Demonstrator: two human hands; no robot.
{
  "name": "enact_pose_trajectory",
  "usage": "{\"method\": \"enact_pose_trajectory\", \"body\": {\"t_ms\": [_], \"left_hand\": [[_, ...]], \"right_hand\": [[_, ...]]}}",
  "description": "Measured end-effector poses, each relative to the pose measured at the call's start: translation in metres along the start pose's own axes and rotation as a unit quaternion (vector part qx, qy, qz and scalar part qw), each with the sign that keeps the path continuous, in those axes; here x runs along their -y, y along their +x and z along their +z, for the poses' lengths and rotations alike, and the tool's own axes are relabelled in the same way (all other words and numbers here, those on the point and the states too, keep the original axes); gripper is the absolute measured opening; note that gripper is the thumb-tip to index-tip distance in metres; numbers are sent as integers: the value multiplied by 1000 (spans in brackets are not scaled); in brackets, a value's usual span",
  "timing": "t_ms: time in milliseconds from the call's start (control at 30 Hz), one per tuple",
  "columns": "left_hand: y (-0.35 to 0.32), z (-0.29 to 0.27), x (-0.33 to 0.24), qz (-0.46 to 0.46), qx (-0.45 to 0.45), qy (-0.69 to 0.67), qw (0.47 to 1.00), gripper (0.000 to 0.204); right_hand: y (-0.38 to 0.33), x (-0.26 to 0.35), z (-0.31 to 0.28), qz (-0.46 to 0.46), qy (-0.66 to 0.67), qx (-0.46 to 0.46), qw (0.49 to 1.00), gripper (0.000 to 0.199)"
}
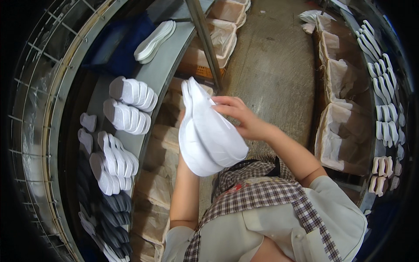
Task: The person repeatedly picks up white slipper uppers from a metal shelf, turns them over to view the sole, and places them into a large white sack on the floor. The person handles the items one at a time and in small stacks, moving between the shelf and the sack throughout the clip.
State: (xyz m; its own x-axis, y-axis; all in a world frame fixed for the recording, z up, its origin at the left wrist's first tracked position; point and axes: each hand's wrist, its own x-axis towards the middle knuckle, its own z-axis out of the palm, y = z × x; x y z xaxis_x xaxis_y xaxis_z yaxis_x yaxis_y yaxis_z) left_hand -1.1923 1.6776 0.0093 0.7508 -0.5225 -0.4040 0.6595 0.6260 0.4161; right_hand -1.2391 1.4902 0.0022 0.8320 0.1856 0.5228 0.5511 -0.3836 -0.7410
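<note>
A pair of white shoe soles (pixel 209 131), nested side by side and overlapping, is held up in front of my body, heels toward me and narrow ends pointing away. My left hand (pixel 181 117) supports them from the left and behind; most of its fingers are hidden by the soles. My right hand (pixel 246 120) is at the right edge, its fingers bent over the upper sole and pressed to it. On the shelf to my left stand rows of white soles (pixel 131 115), and a separate stacked pair of white soles (pixel 156 40) lies farther up.
A metal shelf (pixel 168 65) curves along my left, with a blue bin (pixel 115 46) and dark soles (pixel 115 222). Lined baskets (pixel 152 187) sit below it. More lined baskets (pixel 334 135) and racked soles (pixel 384 83) line the right. Between them runs a concrete floor (pixel 270 52).
</note>
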Motion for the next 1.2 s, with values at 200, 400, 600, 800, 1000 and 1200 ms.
{"method": "enact_pose_trajectory", "body": {"t_ms": [200, 400, 600, 800, 1000, 1200], "left_hand": [[-9, 2, 6, 189, 114, 168, 961, 75], [-9, -1, -2, 241, 135, 224, 935, 80], [-14, -6, -7, 224, 143, 224, 938, 85], [-14, -8, -7, 236, 138, 236, 933, 79], [-21, -15, 0, 93, 95, 0, 991, 54], [-10, -18, 3, -15, 318, -253, 913, 77]], "right_hand": [[-3, 11, -2, 117, 261, 51, 957, 44], [-5, 26, 2, 153, 333, 44, 929, 38], [-6, 31, 5, 154, 321, 58, 933, 39], [-8, 34, 9, 156, 331, 53, 929, 39], [-5, 37, 14, 50, 233, 66, 969, 38], [8, 47, 30, 61, 388, 56, 918, 40]]}}
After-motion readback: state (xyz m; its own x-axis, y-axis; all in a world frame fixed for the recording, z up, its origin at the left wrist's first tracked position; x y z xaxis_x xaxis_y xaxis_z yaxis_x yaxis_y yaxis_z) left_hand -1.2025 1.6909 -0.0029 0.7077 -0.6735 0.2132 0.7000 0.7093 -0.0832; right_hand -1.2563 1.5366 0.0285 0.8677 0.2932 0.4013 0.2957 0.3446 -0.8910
